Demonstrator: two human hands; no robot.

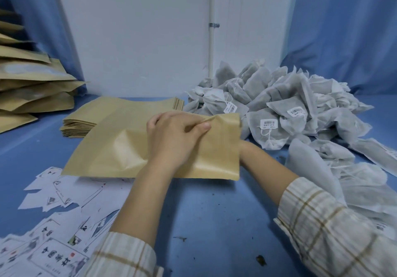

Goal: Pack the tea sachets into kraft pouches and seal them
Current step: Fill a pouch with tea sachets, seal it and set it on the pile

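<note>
Creased tan kraft pouch [163, 149], mouth open

Printed paper labels [55, 218] are scattered at the blue surface's [214, 223] near left corner; dark crumbs [261, 260] are strewn nearby.

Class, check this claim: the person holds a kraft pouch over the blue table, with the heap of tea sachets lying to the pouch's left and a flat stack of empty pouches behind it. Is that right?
Not quite. The head view shows the heap of tea sachets to the right of the kraft pouch, not its left. The rest stands: the left hand holds the pouch over the blue table, and the flat stack of empty pouches lies behind it.
</note>
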